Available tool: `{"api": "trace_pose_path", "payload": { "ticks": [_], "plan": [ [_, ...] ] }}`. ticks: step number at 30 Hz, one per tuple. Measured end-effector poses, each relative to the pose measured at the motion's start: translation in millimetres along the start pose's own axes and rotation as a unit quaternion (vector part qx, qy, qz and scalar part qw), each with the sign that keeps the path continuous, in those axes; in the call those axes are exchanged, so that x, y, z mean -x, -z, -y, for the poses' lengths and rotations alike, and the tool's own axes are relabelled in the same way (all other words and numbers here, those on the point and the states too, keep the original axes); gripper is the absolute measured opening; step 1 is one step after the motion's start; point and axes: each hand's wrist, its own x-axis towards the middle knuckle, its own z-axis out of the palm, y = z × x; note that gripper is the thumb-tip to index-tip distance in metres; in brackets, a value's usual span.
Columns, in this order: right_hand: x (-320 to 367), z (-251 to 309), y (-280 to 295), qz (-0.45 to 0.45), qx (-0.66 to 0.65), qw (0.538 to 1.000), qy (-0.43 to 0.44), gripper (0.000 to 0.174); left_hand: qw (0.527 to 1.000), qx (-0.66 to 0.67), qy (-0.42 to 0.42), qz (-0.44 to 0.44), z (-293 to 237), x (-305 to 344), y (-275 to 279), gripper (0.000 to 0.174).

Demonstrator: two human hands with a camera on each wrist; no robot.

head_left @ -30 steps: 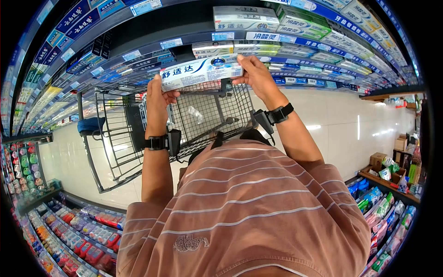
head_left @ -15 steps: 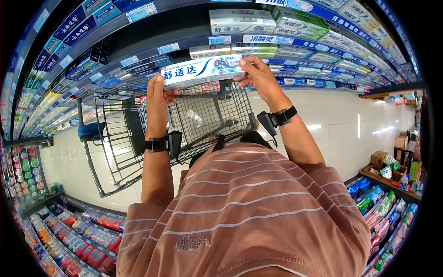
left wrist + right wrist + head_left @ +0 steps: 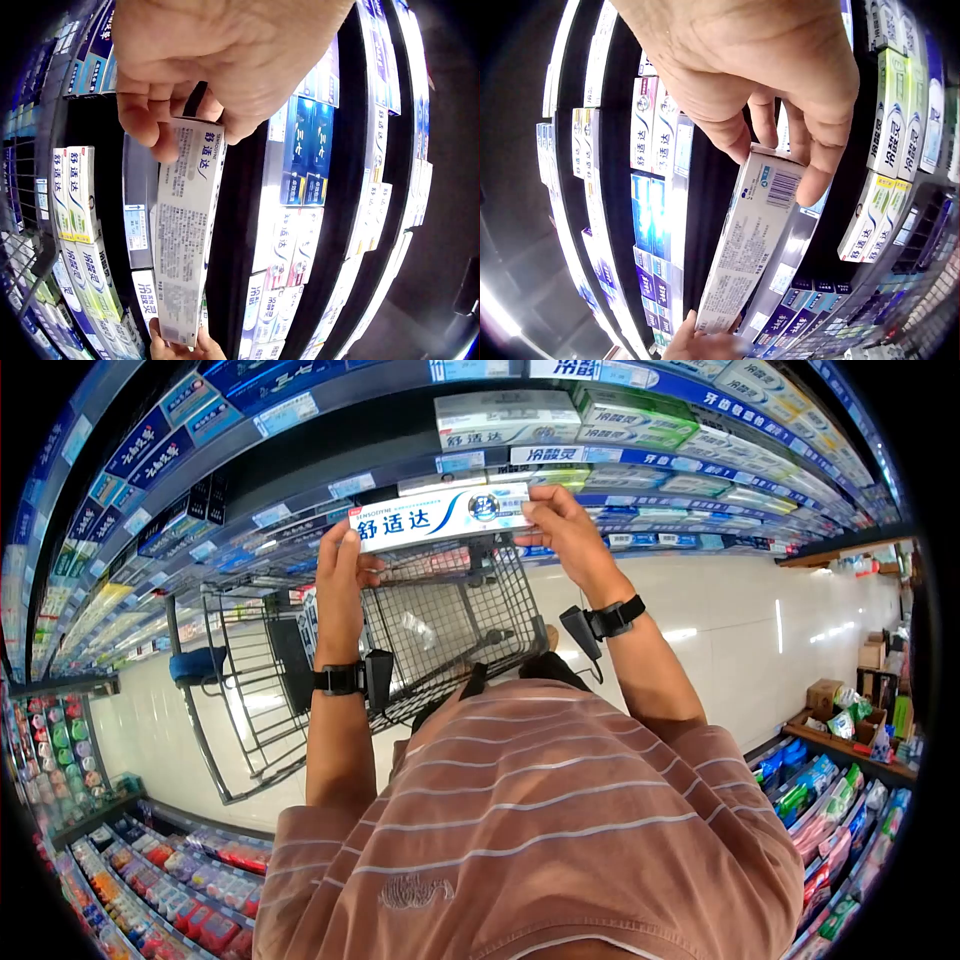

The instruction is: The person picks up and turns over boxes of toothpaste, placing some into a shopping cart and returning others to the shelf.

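Observation:
A long white toothpaste box [image 3: 440, 517] with blue lettering is held level between both hands in front of the shelves. The left hand [image 3: 341, 585] pinches its left end, and the right hand [image 3: 575, 545] pinches its right end. Seen in the left wrist view, fingers of the left hand [image 3: 217, 67] grip one end of the box [image 3: 184, 232], whose printed back shows. Close in the right wrist view, the right hand [image 3: 765, 82] pinches the barcode end of the box [image 3: 750, 232].
Shelves [image 3: 330, 450] of toothpaste boxes curve across the top. A wire shopping cart [image 3: 450, 600] stands below the hands, with a dark blue item [image 3: 198, 664] at its handle. Packaged goods [image 3: 190, 870] fill racks at the lower left and lower right, and cartons [image 3: 824, 694] lie at the right.
The box has been turned in the hands, so its large-lettered face shows where a more printed side was. Both hands keep their hold; the shelves have shifted slightly left and down in view.

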Motion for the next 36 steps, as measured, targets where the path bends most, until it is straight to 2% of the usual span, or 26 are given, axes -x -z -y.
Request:
{"api": "trace_pose_path", "payload": {
  "ticks": [5, 10, 13, 18, 21, 26, 29, 30, 33, 34, 36],
  "plan": [
    [-4, 6, 11, -0.003, 0.006, 0.999, 0.031, 0.027, 0.999, -0.051, -0.003, -0.006, -3, -13, -10, 0.042],
    [-16, 25, 18, -0.012, 0.070, 0.995, 0.071, 0.028, 0.989, -0.137, -0.040, 0.041, -17, -33, -20, 0.058],
    [-25, 39, 21, -0.033, 0.093, 0.991, 0.088, 0.028, 0.985, -0.155, -0.032, 0.069, -22, -54, -31, 0.059],
    [-44, 64, 29, 0.009, 0.099, 0.984, 0.150, 0.033, 0.987, -0.127, -0.079, 0.058, -22, -92, -54, 0.060],
    [-64, 74, 38, 0.006, 0.124, 0.973, 0.192, 0.035, 0.981, -0.115, -0.140, 0.069, -24, -110, -74, 0.059],
    [-87, 88, 50, -0.055, 0.189, 0.961, 0.195, 0.048, 0.981, -0.117, -0.136, 0.079, -6, -155, -88, 0.052],
    [-98, 93, 59, -0.050, 0.247, 0.955, 0.159, 0.048, 0.978, -0.121, -0.163, 0.053, 4, -170, -102, 0.052],
    [-105, 88, 58, -0.058, 0.280, 0.939, 0.194, 0.048, 0.977, -0.107, -0.169, 0.071, 7, -173, -106, 0.053],
    [-110, 82, 63, -0.077, 0.289, 0.943, 0.144, 0.049, 0.979, -0.111, -0.163, 0.058, 14, -180, -111, 0.054],
    [-108, 81, 63, -0.064, 0.247, 0.955, 0.153, 0.049, 0.979, -0.107, -0.163, 0.062, 15, -183, -113, 0.054],
    [-103, 71, 66, -0.092, 0.271, 0.937, 0.199, 0.050, 0.980, -0.100, -0.160, 0.069, 16, -183, -115, 0.055]
  ]
}}
